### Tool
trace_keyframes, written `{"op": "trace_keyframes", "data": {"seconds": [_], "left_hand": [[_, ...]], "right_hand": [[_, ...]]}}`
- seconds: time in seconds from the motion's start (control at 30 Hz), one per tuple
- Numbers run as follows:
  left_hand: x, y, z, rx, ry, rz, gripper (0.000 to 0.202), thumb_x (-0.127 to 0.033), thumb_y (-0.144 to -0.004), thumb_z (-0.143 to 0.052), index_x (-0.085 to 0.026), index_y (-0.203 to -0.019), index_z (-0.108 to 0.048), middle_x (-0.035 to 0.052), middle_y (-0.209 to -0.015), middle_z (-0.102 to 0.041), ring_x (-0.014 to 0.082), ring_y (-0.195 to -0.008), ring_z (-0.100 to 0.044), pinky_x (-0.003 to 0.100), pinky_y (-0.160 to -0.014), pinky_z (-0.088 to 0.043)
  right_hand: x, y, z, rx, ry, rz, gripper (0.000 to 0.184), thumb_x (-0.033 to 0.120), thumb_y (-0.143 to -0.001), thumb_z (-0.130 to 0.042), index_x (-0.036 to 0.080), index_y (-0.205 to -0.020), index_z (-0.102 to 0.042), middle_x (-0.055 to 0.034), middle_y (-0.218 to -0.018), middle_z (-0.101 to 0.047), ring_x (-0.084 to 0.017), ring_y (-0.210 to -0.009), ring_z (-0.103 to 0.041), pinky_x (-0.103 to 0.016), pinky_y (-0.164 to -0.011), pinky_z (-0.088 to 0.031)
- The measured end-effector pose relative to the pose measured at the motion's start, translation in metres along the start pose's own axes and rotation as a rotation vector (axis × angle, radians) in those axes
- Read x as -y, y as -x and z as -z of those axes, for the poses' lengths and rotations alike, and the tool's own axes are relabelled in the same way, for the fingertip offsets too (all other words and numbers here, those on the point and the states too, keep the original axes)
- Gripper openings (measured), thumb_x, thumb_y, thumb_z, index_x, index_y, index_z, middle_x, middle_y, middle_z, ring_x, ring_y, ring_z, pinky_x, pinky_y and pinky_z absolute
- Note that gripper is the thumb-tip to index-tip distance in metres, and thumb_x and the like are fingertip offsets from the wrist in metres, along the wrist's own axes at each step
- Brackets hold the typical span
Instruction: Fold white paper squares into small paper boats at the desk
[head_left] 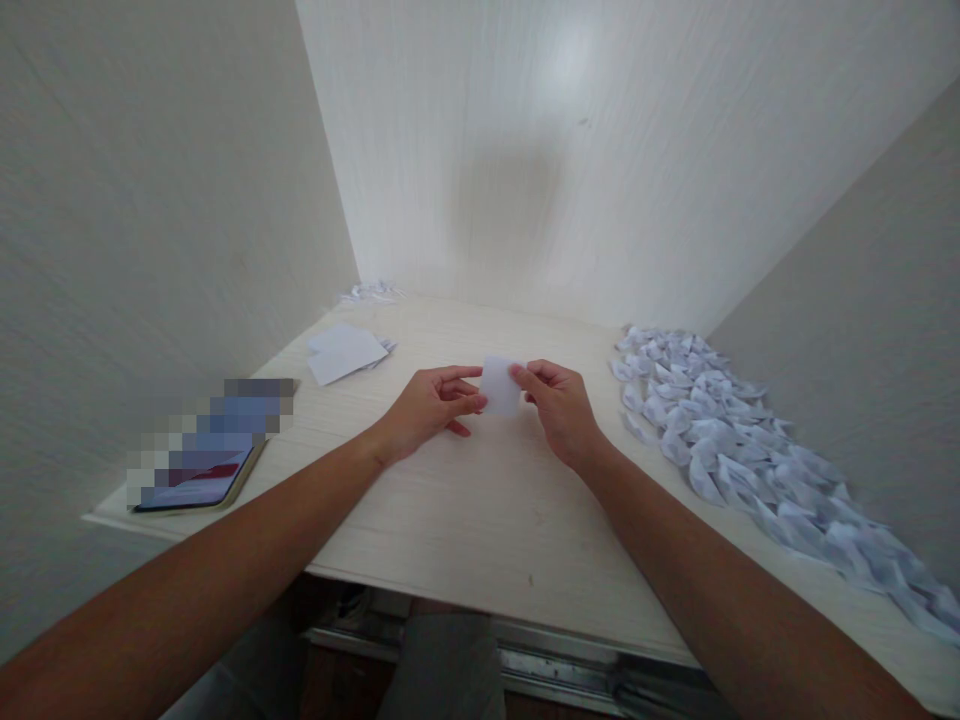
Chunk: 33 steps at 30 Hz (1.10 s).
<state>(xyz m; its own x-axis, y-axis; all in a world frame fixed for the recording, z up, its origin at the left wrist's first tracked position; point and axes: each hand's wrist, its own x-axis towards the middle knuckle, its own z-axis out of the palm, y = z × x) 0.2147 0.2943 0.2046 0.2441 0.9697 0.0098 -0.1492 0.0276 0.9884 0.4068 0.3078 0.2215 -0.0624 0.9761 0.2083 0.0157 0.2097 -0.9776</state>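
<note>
A small white piece of paper (499, 388) is held up just above the middle of the table, roughly upright and facing me. My right hand (559, 400) pinches its upper right part, with the thumb on the front and the fingers behind. My left hand (439, 400) is at the paper's left edge, thumb and fingertips against it near the lower corner. The index finger reaches toward the upper left edge, and the lower fingers hang apart below. Nothing else is in either hand.
White sheets of paper (346, 352) lie at the left, with small paper scraps (371, 291) in the far corner. A phone (217, 450) rests on the table's (480, 520) left edge. Many folded paper pieces (712, 430) line the right side. Walls (480, 120) close in three sides.
</note>
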Motion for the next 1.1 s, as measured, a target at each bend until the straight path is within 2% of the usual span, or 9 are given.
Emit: {"op": "trace_keyframes", "data": {"seconds": [0.13, 0.3, 0.4, 0.6, 0.73, 0.8, 0.9, 1.0, 1.1], "left_hand": [[-0.003, 0.0, -0.002, -0.04, 0.006, -0.04, 0.072, -0.028, -0.065, -0.089, -0.012, -0.13, -0.063, -0.0019, -0.068, -0.065, 0.0119, -0.062, -0.061, 0.023, -0.051, -0.057], [-0.007, 0.002, -0.005, -0.071, -0.045, -0.004, 0.083, -0.026, -0.065, -0.087, -0.013, -0.14, -0.053, 0.0021, -0.075, -0.07, 0.0169, -0.069, -0.066, 0.024, -0.048, -0.057], [-0.006, 0.002, -0.006, -0.055, -0.066, 0.002, 0.075, -0.022, -0.065, -0.085, -0.011, -0.133, -0.054, -0.0005, -0.066, -0.065, 0.0188, -0.066, -0.067, 0.025, -0.045, -0.056], [0.002, -0.002, -0.007, -0.048, -0.112, -0.041, 0.048, -0.021, -0.068, -0.082, -0.014, -0.111, -0.061, 0.001, -0.068, -0.066, 0.0198, -0.069, -0.068, 0.026, -0.045, -0.057], [0.005, -0.004, -0.007, -0.032, -0.103, -0.021, 0.051, -0.022, -0.066, -0.085, -0.014, -0.111, -0.062, 0.0008, -0.065, -0.067, 0.0189, -0.065, -0.068, 0.027, -0.048, -0.058], [0.004, -0.004, -0.006, -0.048, -0.08, -0.025, 0.055, -0.027, -0.065, -0.087, -0.015, -0.113, -0.063, 0.0034, -0.073, -0.07, 0.0192, -0.07, -0.069, 0.028, -0.05, -0.059], [0.002, -0.005, -0.007, -0.06, -0.048, -0.032, 0.049, -0.04, -0.067, -0.087, -0.014, -0.103, -0.067, 0.006, -0.081, -0.07, 0.0174, -0.072, -0.067, 0.027, -0.052, -0.059], [0.002, -0.006, -0.006, -0.035, -0.041, -0.036, 0.045, -0.053, -0.071, -0.081, -0.012, -0.087, -0.07, 0.0053, -0.076, -0.066, 0.0138, -0.067, -0.062, 0.024, -0.051, -0.057], [0.002, -0.007, -0.006, -0.012, -0.039, -0.044, 0.046, -0.056, -0.069, -0.08, -0.012, -0.077, -0.068, 0.0041, -0.072, -0.063, 0.013, -0.065, -0.06, 0.022, -0.049, -0.055]], "right_hand": [[-0.001, 0.001, -0.002, 0.02, -0.003, -0.008, 0.033, 0.051, -0.073, -0.074, 0.02, -0.064, -0.063, 0.0012, -0.063, -0.054, -0.013, -0.062, -0.045, -0.028, -0.062, -0.041], [-0.006, -0.001, -0.001, -0.009, 0.001, -0.021, 0.037, 0.055, -0.072, -0.074, 0.02, -0.065, -0.064, 0.0007, -0.065, -0.056, -0.013, -0.063, -0.046, -0.028, -0.061, -0.039], [-0.008, -0.002, -0.001, -0.014, -0.005, -0.042, 0.037, 0.054, -0.072, -0.075, 0.02, -0.065, -0.065, 0.0014, -0.064, -0.056, -0.013, -0.061, -0.046, -0.028, -0.061, -0.039], [-0.009, -0.002, -0.002, -0.043, -0.024, -0.054, 0.036, 0.053, -0.072, -0.076, 0.019, -0.064, -0.065, 0.001, -0.066, -0.057, -0.014, -0.065, -0.05, -0.029, -0.065, -0.041], [-0.009, -0.003, -0.001, -0.045, -0.038, -0.069, 0.036, 0.052, -0.069, -0.079, 0.019, -0.064, -0.064, 0.0008, -0.067, -0.059, -0.014, -0.066, -0.053, -0.031, -0.068, -0.045], [-0.008, -0.003, -0.001, -0.047, -0.064, -0.085, 0.037, 0.052, -0.068, -0.08, 0.019, -0.064, -0.064, 0.0005, -0.069, -0.06, -0.015, -0.067, -0.055, -0.032, -0.07, -0.047], [-0.007, -0.003, -0.001, -0.043, -0.097, -0.118, 0.036, 0.051, -0.066, -0.082, 0.019, -0.065, -0.065, 0.0001, -0.07, -0.061, -0.015, -0.068, -0.057, -0.032, -0.068, -0.049], [-0.006, -0.001, -0.003, 0.003, -0.115, -0.161, 0.036, 0.05, -0.065, -0.083, 0.019, -0.065, -0.066, -0.0002, -0.069, -0.062, -0.015, -0.066, -0.057, -0.03, -0.065, -0.048], [-0.005, 0.002, -0.005, 0.041, -0.117, -0.186, 0.038, 0.051, -0.064, -0.084, 0.018, -0.063, -0.065, 0.0001, -0.066, -0.061, -0.014, -0.065, -0.057, -0.031, -0.064, -0.048]]}}
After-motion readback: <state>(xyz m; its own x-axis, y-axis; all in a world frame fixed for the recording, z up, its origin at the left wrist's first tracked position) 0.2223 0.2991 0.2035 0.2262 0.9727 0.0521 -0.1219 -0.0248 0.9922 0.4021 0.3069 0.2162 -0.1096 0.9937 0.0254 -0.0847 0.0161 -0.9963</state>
